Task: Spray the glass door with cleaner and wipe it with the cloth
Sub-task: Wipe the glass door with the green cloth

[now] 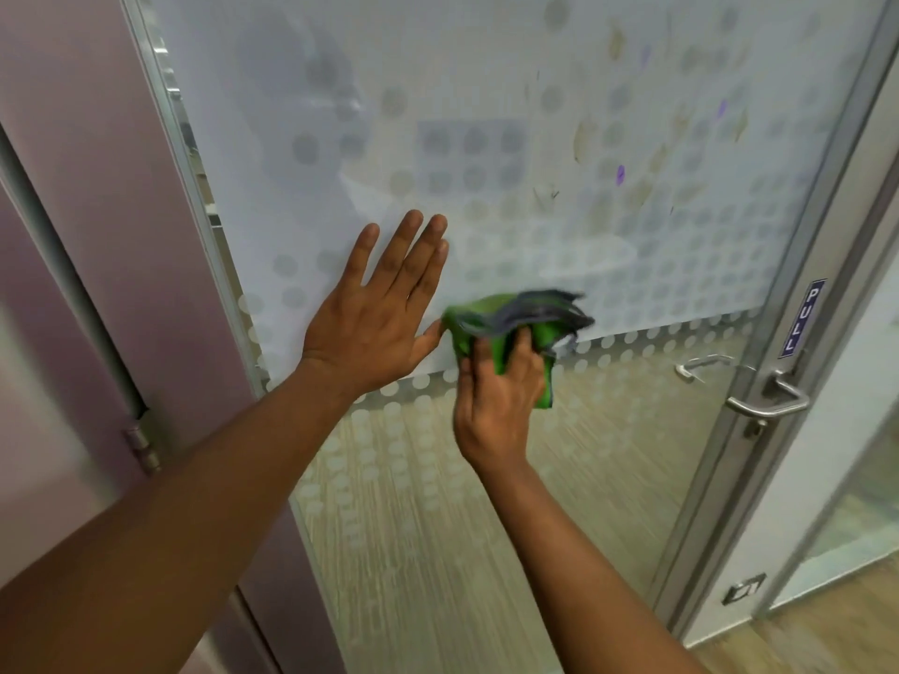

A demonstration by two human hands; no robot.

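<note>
The glass door (559,114) fills the view, frosted white with a dot pattern above and clear lower down. My left hand (379,308) lies flat on the frosted glass with its fingers spread and holds nothing. Just to its right, my right hand (496,401) grips a bunched green and grey cloth (515,323) and presses it against the glass at the lower edge of the frosted band. The cloth is blurred by motion. No spray bottle is in view.
A metal lever handle (768,406) and a blue PULL sign (802,318) sit on the door's right frame. A hinge (143,447) and a mauve wall panel (87,187) stand at the left. Wood-look floor shows through the clear glass.
</note>
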